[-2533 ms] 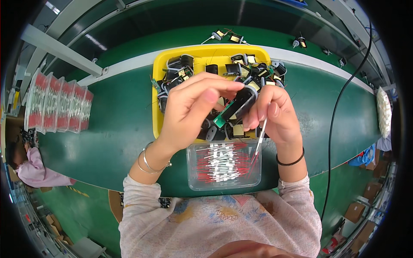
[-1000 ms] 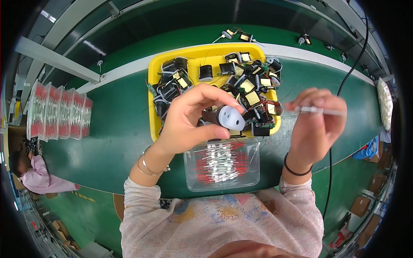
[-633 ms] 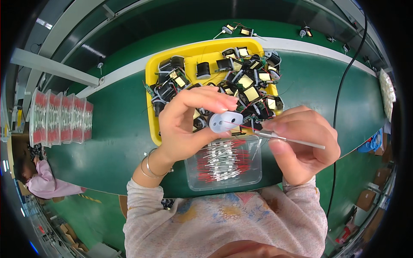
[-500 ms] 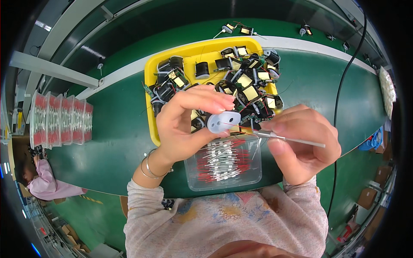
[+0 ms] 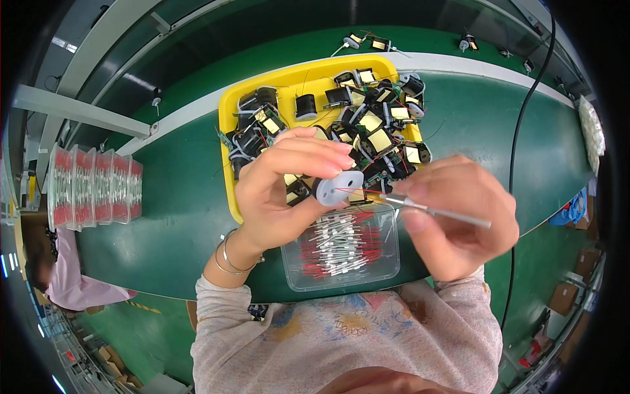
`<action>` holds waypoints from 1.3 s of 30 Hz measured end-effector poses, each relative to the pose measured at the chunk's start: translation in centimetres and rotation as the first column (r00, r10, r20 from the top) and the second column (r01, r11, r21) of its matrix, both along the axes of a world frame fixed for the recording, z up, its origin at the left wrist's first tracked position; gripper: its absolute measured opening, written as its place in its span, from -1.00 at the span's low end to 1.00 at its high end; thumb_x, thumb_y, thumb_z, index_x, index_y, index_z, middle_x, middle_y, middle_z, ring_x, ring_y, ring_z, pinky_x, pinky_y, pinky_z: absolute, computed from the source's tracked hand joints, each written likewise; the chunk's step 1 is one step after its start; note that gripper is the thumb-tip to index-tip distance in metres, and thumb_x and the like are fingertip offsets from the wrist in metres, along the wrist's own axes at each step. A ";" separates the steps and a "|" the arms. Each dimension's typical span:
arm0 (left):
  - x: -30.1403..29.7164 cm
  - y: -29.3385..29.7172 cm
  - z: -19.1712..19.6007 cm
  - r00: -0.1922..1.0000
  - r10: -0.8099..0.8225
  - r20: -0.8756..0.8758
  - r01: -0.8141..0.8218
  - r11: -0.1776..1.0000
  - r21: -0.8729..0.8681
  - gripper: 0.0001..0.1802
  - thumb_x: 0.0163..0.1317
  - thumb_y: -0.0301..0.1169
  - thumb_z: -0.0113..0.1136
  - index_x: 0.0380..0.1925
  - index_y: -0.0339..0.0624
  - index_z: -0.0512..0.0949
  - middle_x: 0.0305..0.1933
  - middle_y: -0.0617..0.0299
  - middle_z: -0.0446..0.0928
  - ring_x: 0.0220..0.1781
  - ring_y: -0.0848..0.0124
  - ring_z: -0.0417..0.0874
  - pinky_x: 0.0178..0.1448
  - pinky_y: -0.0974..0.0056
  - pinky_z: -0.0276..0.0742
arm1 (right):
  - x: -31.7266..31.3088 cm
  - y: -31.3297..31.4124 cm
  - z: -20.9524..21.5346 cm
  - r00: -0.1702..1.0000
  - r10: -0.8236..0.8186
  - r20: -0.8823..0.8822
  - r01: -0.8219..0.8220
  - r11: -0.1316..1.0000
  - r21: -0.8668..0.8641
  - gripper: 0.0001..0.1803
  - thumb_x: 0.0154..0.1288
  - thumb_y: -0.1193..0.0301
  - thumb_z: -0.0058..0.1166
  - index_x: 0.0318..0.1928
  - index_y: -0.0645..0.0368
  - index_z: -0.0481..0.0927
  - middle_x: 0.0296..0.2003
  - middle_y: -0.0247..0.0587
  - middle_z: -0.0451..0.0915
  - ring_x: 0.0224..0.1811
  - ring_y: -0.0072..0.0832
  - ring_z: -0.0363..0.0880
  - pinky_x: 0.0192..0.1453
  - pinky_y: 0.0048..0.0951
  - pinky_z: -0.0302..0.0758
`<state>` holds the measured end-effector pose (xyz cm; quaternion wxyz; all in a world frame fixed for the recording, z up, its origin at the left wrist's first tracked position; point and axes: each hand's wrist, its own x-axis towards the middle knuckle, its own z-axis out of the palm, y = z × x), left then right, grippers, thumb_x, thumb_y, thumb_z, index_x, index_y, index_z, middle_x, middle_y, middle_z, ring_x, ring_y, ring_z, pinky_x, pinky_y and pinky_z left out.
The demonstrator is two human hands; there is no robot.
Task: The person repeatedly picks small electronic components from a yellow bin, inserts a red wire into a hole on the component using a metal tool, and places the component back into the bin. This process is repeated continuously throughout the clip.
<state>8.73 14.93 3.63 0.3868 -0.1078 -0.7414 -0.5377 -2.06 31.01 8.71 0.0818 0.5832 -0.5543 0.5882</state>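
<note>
- Since half a second before, little had shifted: the right hand (image 5: 459, 223) had stayed beside the left hand (image 5: 282, 190) over the near edge of the yellow tray (image 5: 262, 88), with the thin wire between them still drawn out.
- The left hand's fingers (image 5: 315, 154) were curled closed around a small coil bobbin (image 5: 339, 188), its pale round flange facing the camera; thumb below, fingertips above, pressed onto it.
- The right hand's thumb and forefinger were pinched together on a slim white sleeve tube (image 5: 436, 210), which stuck out to the right past the knuckles.
- A fine red wire (image 5: 364, 191) ran from the bobbin's flange across to the tip of that tube (whether it actually entered the tube was too small to tell).
- Bobbin and tube were held in the air, above the seam between the yellow tray and a clear plastic box (image 5: 341, 248).
- The clear box, just in front of the person's chest, held a heap of red-and-white sleeved pieces.
- The yellow tray behind it was piled with black wound coils bearing yellow tape.
- Both rested on a green belt (image 5: 170, 197); a row of clear boxes with red contents (image 5: 92, 187) stood well apart at the left.
</note>
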 end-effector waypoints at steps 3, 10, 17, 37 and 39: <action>0.0 0.0 -0.1 1.000 0.026 0.002 -0.026 1.000 -0.008 -0.65 -0.16 -0.57 0.35 -0.31 -0.19 0.46 -0.26 0.12 0.60 -0.09 0.24 0.60 0.15 0.14 0.25 | 0.7 0.0 0.0 0.995 -0.030 -0.094 0.028 0.999 -0.030 -0.73 -0.22 0.68 0.17 -0.37 0.35 0.48 -0.51 -0.09 0.53 -0.52 -0.30 0.56 -0.45 -0.43 0.50; 0.2 0.1 0.0 0.999 0.054 -0.002 -0.054 0.998 -0.017 -0.63 -0.16 -0.58 0.36 -0.30 -0.20 0.45 -0.24 0.11 0.60 -0.07 0.23 0.59 0.16 0.14 0.23 | 1.6 0.0 -0.3 0.990 -0.076 -0.122 0.068 0.995 -0.071 -0.67 -0.30 0.70 0.22 -0.37 0.34 0.51 -0.47 -0.11 0.54 -0.50 -0.31 0.58 -0.45 -0.45 0.54; 0.1 -0.1 -0.3 0.998 0.065 -0.010 -0.065 0.998 -0.022 -0.61 -0.17 -0.58 0.37 -0.29 -0.20 0.44 -0.23 0.11 0.59 -0.07 0.23 0.59 0.17 0.14 0.22 | 1.0 0.2 -0.5 0.969 -0.073 -0.238 0.064 0.997 -0.046 -0.65 -0.35 0.69 0.25 -0.38 0.32 0.54 -0.46 -0.13 0.55 -0.48 -0.32 0.59 -0.43 -0.47 0.54; 0.2 -0.1 0.2 0.996 0.087 0.015 -0.084 0.985 -0.153 -0.60 -0.20 -0.56 0.40 -0.29 -0.24 0.46 -0.22 0.11 0.59 -0.13 0.25 0.60 0.02 0.21 0.35 | 0.7 -1.0 -1.1 0.982 -0.046 -0.182 0.041 0.999 -0.034 -0.68 -0.36 0.69 0.26 -0.41 0.31 0.58 -0.50 -0.15 0.57 -0.49 -0.34 0.57 -0.43 -0.46 0.51; 0.4 -0.1 0.8 0.995 0.085 0.043 -0.075 0.976 -0.205 -0.60 -0.21 -0.56 0.40 -0.31 -0.25 0.46 -0.23 0.09 0.58 -0.16 0.25 0.60 -0.03 0.23 0.39 | 0.2 -1.3 -0.8 0.991 -0.012 -0.133 0.014 1.000 0.011 -0.70 -0.36 0.68 0.26 -0.44 0.30 0.59 -0.51 -0.18 0.57 -0.51 -0.36 0.55 -0.45 -0.47 0.48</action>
